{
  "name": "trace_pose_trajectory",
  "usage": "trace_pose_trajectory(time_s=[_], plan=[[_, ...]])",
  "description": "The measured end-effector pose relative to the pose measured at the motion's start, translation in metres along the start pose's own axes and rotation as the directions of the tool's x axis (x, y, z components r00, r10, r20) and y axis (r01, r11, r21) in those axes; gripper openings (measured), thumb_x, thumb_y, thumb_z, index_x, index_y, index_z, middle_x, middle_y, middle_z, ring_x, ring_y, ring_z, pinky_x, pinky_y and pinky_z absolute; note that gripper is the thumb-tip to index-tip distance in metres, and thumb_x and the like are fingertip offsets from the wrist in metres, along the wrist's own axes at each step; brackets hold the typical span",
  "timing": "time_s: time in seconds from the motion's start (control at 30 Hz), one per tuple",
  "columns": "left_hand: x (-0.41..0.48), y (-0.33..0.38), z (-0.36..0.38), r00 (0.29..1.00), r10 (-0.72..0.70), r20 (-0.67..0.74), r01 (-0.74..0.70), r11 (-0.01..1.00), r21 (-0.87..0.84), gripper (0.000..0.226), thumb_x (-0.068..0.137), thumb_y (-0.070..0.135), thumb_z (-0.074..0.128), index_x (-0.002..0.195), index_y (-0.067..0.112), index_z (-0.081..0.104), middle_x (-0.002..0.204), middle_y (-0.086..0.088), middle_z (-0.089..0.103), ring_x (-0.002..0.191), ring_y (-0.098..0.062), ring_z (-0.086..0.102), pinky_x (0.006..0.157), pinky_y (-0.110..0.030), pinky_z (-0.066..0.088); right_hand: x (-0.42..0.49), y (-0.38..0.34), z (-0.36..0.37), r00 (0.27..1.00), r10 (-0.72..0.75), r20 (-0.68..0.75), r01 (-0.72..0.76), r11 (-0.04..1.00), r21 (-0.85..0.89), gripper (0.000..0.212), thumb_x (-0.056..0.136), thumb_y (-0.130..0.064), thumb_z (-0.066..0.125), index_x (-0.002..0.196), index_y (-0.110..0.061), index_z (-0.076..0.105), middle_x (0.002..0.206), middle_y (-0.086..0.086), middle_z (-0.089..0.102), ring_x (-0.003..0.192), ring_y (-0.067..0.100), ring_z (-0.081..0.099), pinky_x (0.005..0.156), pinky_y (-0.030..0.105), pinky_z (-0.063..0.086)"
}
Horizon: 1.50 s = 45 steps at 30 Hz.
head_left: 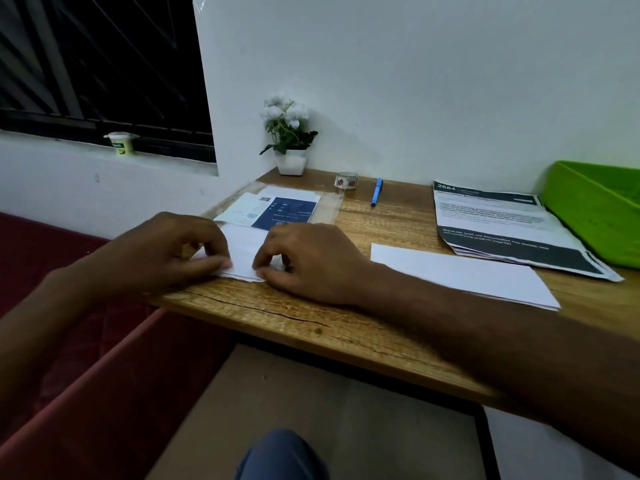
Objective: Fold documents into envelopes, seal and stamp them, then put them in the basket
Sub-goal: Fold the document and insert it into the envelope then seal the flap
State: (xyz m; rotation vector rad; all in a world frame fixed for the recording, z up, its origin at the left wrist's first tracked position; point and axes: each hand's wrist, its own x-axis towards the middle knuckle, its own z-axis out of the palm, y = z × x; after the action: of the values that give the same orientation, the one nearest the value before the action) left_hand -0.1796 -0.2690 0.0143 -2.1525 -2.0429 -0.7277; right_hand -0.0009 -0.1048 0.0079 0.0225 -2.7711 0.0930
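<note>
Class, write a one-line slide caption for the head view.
Left hand and right hand pinch a folded white paper on the desk; envelopes, printed documents and a green basket lie to their right.

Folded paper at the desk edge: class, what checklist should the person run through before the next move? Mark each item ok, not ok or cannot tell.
1. Left hand and right hand both pinch the folded paper at its near edge: ok.
2. Fold edges lined up: cannot tell, fingers cover them.
3. White stack, likely envelopes, lies flat to the right of the right hand: ok.
4. Tape roll and blue pen ready on the desk: ok.
5. Green basket at the desk's right end: ok; room inside, cannot tell.
</note>
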Motion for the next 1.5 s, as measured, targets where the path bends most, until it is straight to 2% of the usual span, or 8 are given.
trace_pose_trajectory(time_s=[0.13,0.33,0.47,0.73,0.87,1.03,1.17,1.5], plan=[[0.001,-0.001,0.002,1.0,0.009,0.008,-0.009,0.999,-0.036,0.03,0.072,0.058,0.064,0.087,0.033,0.071,0.092,0.015,0.068,0.089,-0.009,0.066,0.076,-0.035,0.055,0.0,0.001,0.0,1.0,0.01,0.016,-0.01,1.0,0.006,0.033,0.088,-0.059,0.057,0.103,-0.034,0.071,0.103,-0.017,0.064,0.077,-0.004,0.045,0.057,0.018,0.028],[0.005,-0.004,0.004,1.0,0.026,0.002,-0.025,0.997,-0.068,0.024,0.082,0.048,0.058,0.088,0.028,0.072,0.091,0.012,0.069,0.086,-0.012,0.066,0.073,-0.033,0.051,-0.001,-0.002,0.0,0.997,0.07,-0.025,-0.068,0.996,0.058,0.015,0.091,-0.044,0.058,0.096,-0.036,0.069,0.092,-0.02,0.063,0.066,-0.011,0.044,0.055,0.017,0.026],[0.005,-0.004,0.001,0.999,0.004,-0.05,-0.008,0.997,-0.075,0.03,0.078,0.052,0.059,0.088,0.027,0.071,0.087,0.013,0.069,0.083,-0.008,0.065,0.074,-0.022,0.05,-0.001,-0.004,0.0,0.982,0.171,-0.083,-0.152,0.967,0.203,0.012,0.092,-0.038,0.059,0.09,-0.033,0.07,0.068,-0.028,0.053,0.064,-0.007,0.053,0.055,0.019,0.03],[-0.009,-0.005,-0.006,0.956,-0.113,-0.272,0.058,0.977,-0.203,0.031,0.07,0.053,0.07,0.086,0.027,0.074,0.092,0.012,0.072,0.088,-0.005,0.067,0.081,-0.027,0.051,-0.015,-0.005,-0.009,0.929,0.248,-0.274,-0.047,0.815,0.577,0.008,0.091,-0.021,0.064,0.085,-0.02,0.068,0.078,-0.016,0.065,0.066,0.012,0.059,0.063,0.038,0.052],[-0.002,0.014,-0.006,0.907,-0.133,-0.399,-0.034,0.922,-0.386,0.003,0.081,0.027,0.069,0.082,0.024,0.068,0.079,0.019,0.07,0.076,0.002,0.065,0.073,-0.011,0.051,-0.024,-0.011,-0.03,0.888,0.278,-0.366,0.085,0.684,0.725,0.009,0.094,-0.005,0.06,0.088,-0.004,0.066,0.075,0.009,0.067,0.064,0.013,0.061,0.055,0.016,0.044],[0.028,0.053,-0.029,0.875,-0.054,-0.481,-0.184,0.882,-0.433,0.004,0.093,0.022,0.058,0.091,0.018,0.057,0.084,-0.014,0.058,0.079,-0.018,0.055,0.073,-0.023,0.049,-0.037,-0.01,-0.064,0.83,0.315,-0.461,0.213,0.585,0.783,0.012,0.095,-0.003,0.056,0.089,-0.01,0.064,0.07,-0.002,0.067,0.059,0.014,0.068,0.043,0.029,0.048],[0.069,0.085,-0.046,0.815,0.083,-0.573,-0.28,0.923,-0.265,0.007,0.094,0.021,0.054,0.091,0.027,0.052,0.07,-0.034,0.049,0.061,-0.041,0.039,0.052,-0.042,0.034,-0.05,0.0,-0.094,0.782,0.347,-0.518,0.244,0.595,0.766,0.008,0.094,-0.004,0.059,0.09,-0.009,0.063,0.07,-0.001,0.067,0.059,0.021,0.07,0.044,0.03,0.049],[0.181,0.121,-0.039,0.903,0.294,-0.312,-0.318,0.948,-0.027,0.002,0.09,0.026,0.063,0.09,0.024,0.064,0.06,0.013,0.053,0.056,-0.004,0.047,0.055,-0.011,0.033,-0.089,0.071,-0.124,0.809,0.498,-0.311,-0.024,0.557,0.83,0.029,0.083,-0.006,0.072,0.111,-0.01,0.066,0.083,0.008,0.065,0.063,0.018,0.063,0.051,0.03,0.054]])
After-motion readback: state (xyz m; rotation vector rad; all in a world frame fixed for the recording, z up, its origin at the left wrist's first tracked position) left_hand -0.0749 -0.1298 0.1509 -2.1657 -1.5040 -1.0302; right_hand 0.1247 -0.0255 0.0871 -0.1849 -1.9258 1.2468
